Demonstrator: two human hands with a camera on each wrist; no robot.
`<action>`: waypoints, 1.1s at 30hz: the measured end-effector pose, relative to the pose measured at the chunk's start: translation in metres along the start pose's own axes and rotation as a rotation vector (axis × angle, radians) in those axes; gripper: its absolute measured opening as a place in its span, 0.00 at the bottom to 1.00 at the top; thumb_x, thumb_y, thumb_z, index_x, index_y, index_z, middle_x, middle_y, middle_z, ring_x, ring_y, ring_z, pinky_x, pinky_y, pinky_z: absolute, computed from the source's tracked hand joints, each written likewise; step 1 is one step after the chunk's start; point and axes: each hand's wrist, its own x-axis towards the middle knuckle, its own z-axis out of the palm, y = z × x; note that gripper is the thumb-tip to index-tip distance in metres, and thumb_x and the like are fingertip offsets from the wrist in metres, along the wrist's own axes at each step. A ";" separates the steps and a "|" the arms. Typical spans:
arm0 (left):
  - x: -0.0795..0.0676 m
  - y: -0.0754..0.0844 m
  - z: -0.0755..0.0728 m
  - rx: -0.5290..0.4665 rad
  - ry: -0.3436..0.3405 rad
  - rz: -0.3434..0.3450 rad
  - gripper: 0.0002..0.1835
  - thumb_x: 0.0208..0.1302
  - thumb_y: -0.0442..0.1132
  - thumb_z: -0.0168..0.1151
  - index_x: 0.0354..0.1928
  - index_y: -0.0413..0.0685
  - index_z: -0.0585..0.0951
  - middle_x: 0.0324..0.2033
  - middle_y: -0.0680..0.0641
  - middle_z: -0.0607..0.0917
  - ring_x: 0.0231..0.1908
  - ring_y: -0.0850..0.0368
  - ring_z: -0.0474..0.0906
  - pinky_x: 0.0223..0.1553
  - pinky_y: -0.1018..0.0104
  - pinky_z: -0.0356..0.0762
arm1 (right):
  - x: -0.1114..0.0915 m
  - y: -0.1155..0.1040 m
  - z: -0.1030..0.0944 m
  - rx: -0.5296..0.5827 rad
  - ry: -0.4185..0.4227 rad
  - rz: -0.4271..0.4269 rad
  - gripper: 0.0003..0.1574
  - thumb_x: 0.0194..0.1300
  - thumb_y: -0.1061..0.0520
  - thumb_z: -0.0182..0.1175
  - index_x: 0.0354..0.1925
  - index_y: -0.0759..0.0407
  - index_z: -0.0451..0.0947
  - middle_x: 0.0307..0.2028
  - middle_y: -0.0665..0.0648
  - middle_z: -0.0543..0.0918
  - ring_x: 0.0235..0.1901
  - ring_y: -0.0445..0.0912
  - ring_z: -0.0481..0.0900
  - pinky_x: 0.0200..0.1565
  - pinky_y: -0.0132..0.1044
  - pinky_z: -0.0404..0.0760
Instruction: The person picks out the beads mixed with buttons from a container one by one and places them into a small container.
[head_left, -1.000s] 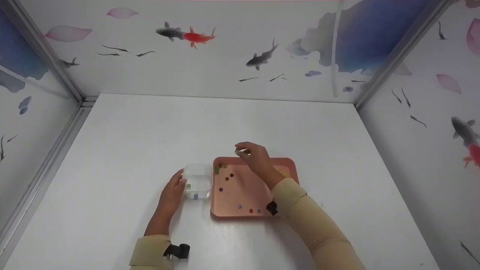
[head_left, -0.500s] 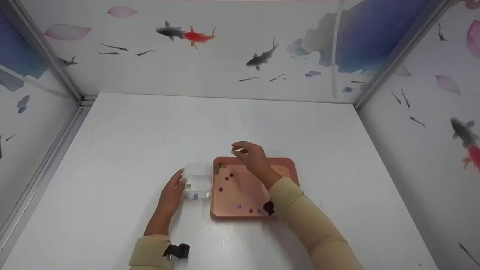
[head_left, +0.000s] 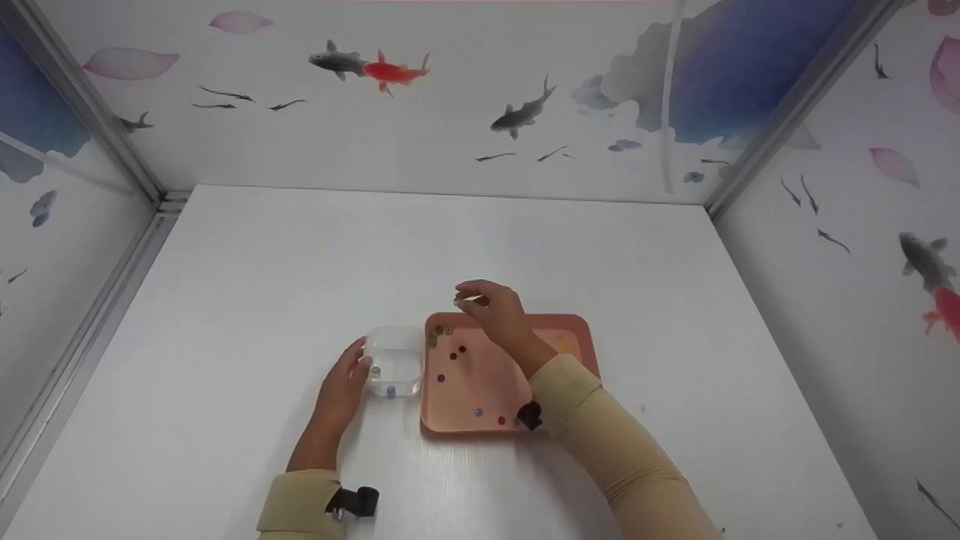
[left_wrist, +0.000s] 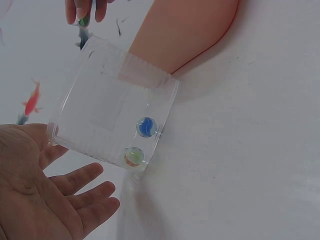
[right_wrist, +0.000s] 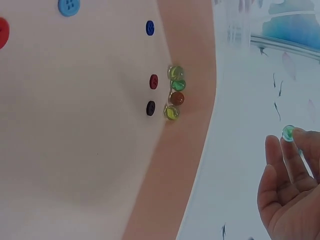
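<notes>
The right hand [head_left: 495, 311] pinches a green marble [right_wrist: 288, 132], thumb and finger together on it, up in the air near the pink tray [head_left: 487, 390]'s far edge. The marble is round like a ball, the same every way. The left hand [head_left: 343, 386] has its fingers apart and nearly straight, touching a clear box [head_left: 395, 361]. The box's open top points up, and 2 marbles [left_wrist: 146, 127] lie at its bottom. The tray's long side goes left to right.
</notes>
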 end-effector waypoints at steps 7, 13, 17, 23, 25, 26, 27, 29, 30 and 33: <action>0.000 0.000 0.001 -0.012 0.003 0.006 0.29 0.78 0.50 0.39 0.75 0.50 0.54 0.71 0.37 0.61 0.71 0.37 0.52 0.69 0.40 0.50 | 0.001 -0.005 0.007 0.093 0.001 0.046 0.17 0.67 0.60 0.61 0.54 0.58 0.79 0.46 0.56 0.84 0.44 0.47 0.83 0.47 0.37 0.82; 0.000 0.001 0.001 -0.019 0.008 0.018 0.29 0.77 0.50 0.39 0.75 0.48 0.55 0.70 0.36 0.62 0.71 0.36 0.53 0.69 0.39 0.51 | 0.000 -0.010 0.013 0.124 -0.002 0.025 0.17 0.67 0.61 0.61 0.54 0.61 0.79 0.46 0.59 0.84 0.44 0.50 0.83 0.45 0.37 0.82; 0.000 0.000 0.001 -0.016 0.007 0.016 0.29 0.78 0.50 0.38 0.75 0.48 0.54 0.70 0.36 0.62 0.71 0.36 0.53 0.69 0.39 0.50 | 0.000 -0.012 0.016 0.139 -0.017 0.043 0.17 0.67 0.61 0.61 0.53 0.61 0.79 0.46 0.59 0.84 0.44 0.50 0.82 0.44 0.37 0.82; 0.001 0.000 0.001 -0.014 0.005 0.020 0.29 0.78 0.49 0.38 0.75 0.48 0.54 0.70 0.36 0.62 0.71 0.36 0.53 0.69 0.39 0.50 | -0.002 -0.015 0.021 0.183 -0.054 0.049 0.18 0.68 0.60 0.60 0.55 0.61 0.78 0.48 0.59 0.82 0.45 0.49 0.82 0.46 0.42 0.82; 0.002 0.000 0.001 -0.015 0.005 0.020 0.29 0.78 0.49 0.39 0.75 0.48 0.55 0.70 0.36 0.62 0.71 0.36 0.53 0.69 0.40 0.51 | -0.002 -0.016 0.023 0.180 -0.058 0.045 0.18 0.68 0.60 0.60 0.55 0.60 0.78 0.48 0.59 0.82 0.45 0.50 0.82 0.46 0.44 0.82; 0.002 0.000 0.001 -0.015 0.005 0.021 0.29 0.78 0.49 0.39 0.75 0.48 0.55 0.70 0.36 0.61 0.71 0.36 0.53 0.69 0.40 0.51 | -0.002 -0.017 0.024 0.180 -0.059 0.044 0.18 0.68 0.61 0.60 0.55 0.60 0.78 0.47 0.59 0.82 0.45 0.51 0.82 0.45 0.44 0.82; 0.002 0.000 0.001 -0.015 0.004 0.018 0.29 0.78 0.49 0.39 0.75 0.48 0.54 0.71 0.36 0.61 0.71 0.36 0.53 0.69 0.40 0.51 | -0.002 -0.017 0.025 0.187 -0.063 0.043 0.18 0.68 0.61 0.59 0.55 0.61 0.78 0.47 0.59 0.82 0.45 0.53 0.82 0.44 0.44 0.82; 0.002 -0.001 0.001 -0.017 0.001 0.012 0.29 0.77 0.49 0.38 0.75 0.49 0.54 0.71 0.37 0.61 0.71 0.36 0.53 0.69 0.40 0.51 | -0.002 -0.018 0.028 0.193 -0.066 0.048 0.17 0.67 0.62 0.59 0.55 0.61 0.79 0.47 0.59 0.83 0.45 0.55 0.82 0.43 0.41 0.83; 0.002 -0.001 0.001 -0.017 -0.001 0.007 0.29 0.77 0.50 0.38 0.75 0.49 0.54 0.71 0.37 0.61 0.71 0.37 0.53 0.69 0.40 0.50 | -0.002 -0.019 0.029 0.204 -0.068 0.051 0.17 0.67 0.63 0.59 0.54 0.61 0.79 0.47 0.59 0.83 0.44 0.56 0.82 0.42 0.40 0.83; 0.002 -0.001 0.001 -0.021 0.000 0.008 0.29 0.77 0.50 0.38 0.75 0.49 0.54 0.71 0.37 0.61 0.71 0.36 0.53 0.69 0.40 0.50 | -0.004 -0.027 0.031 0.235 -0.079 0.074 0.17 0.67 0.64 0.59 0.54 0.63 0.78 0.47 0.61 0.83 0.45 0.59 0.82 0.43 0.39 0.84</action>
